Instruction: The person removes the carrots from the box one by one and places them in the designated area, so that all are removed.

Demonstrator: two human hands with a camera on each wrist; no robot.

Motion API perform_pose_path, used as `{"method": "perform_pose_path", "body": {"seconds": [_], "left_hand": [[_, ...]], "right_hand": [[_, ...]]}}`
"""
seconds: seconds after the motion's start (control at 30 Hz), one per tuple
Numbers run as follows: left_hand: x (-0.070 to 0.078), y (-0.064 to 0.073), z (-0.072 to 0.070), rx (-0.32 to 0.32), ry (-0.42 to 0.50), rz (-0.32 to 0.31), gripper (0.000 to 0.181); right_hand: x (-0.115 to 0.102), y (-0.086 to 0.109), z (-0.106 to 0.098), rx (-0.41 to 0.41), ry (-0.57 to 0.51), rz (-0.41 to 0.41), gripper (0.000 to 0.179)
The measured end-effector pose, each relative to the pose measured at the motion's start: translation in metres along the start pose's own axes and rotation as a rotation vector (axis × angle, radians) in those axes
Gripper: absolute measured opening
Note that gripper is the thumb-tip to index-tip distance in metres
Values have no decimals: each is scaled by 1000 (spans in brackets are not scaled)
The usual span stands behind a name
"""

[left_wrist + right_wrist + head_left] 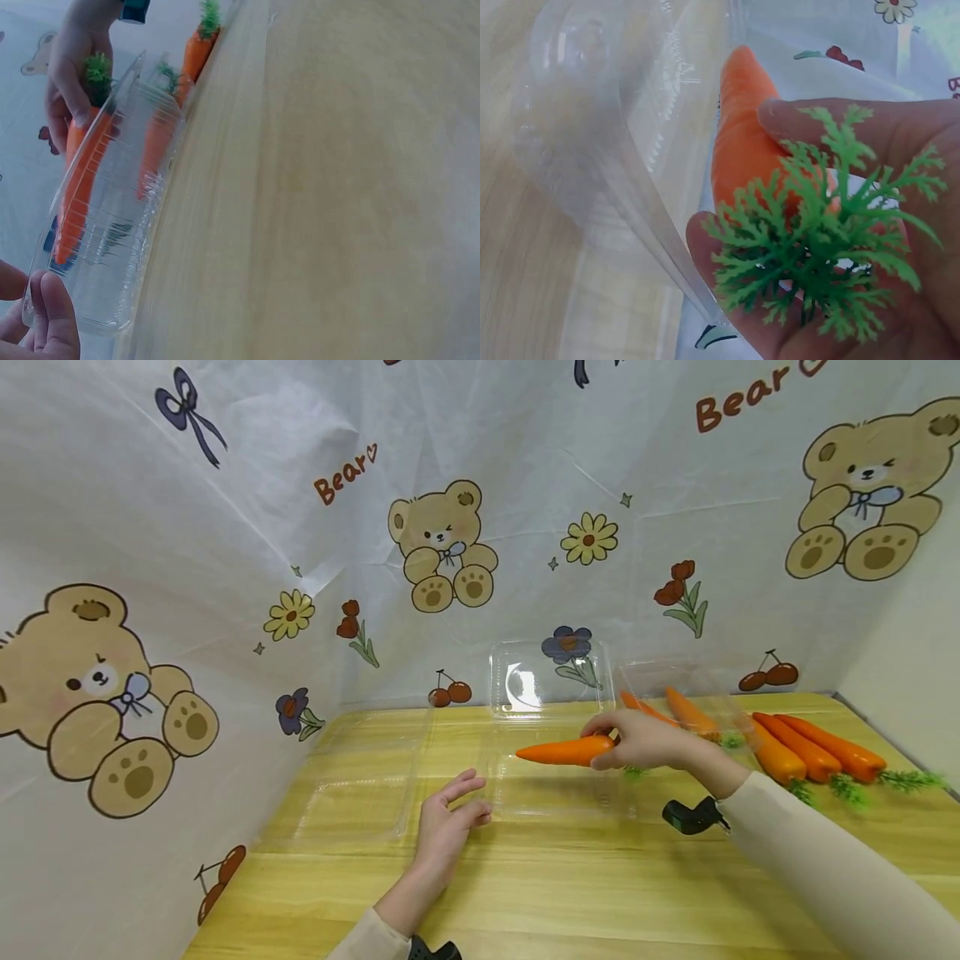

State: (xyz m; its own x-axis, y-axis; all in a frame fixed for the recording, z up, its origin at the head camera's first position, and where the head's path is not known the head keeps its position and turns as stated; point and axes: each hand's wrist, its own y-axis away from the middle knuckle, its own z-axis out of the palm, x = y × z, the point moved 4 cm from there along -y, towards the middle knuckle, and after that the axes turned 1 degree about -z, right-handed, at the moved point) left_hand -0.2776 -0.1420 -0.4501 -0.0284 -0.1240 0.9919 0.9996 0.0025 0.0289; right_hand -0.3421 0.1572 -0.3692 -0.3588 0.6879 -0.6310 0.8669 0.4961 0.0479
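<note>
In the head view my right hand (637,739) grips an orange carrot (562,752) near its leafy end, its tip pointing left. The carrot is held above a clear plastic box (525,814) whose lid (551,681) stands raised at the back. Green leaves (817,232) spread over the palm in the right wrist view. My left hand (446,822) is at the near left corner of this box. The left wrist view shows its thumb and fingers (56,311) pinching the box rim.
Another clear box (408,789) lies to the left. At the right, a clear container (675,672) has carrots (690,710) in it. Several carrots (832,747) with green tops lie on the wooden table (525,893) beside it. A bear-print cloth (510,427) hangs behind.
</note>
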Motion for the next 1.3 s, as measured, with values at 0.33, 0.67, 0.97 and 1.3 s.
{"method": "perform_pose_path", "body": {"seconds": [0.33, 0.67, 0.97, 1.3], "left_hand": [[-2, -1, 0, -5, -4, -6, 43], [-2, -2, 0, -10, -8, -4, 43], [-1, -3, -1, -11, 2, -1, 43], [3, -2, -1, -2, -6, 2, 43]], "right_hand": [[7, 23, -11, 88, -90, 65, 48], [25, 47, -26, 164, -182, 142, 58], [39, 76, -46, 224, -132, 143, 58], [63, 103, -70, 259, -92, 199, 59]]}}
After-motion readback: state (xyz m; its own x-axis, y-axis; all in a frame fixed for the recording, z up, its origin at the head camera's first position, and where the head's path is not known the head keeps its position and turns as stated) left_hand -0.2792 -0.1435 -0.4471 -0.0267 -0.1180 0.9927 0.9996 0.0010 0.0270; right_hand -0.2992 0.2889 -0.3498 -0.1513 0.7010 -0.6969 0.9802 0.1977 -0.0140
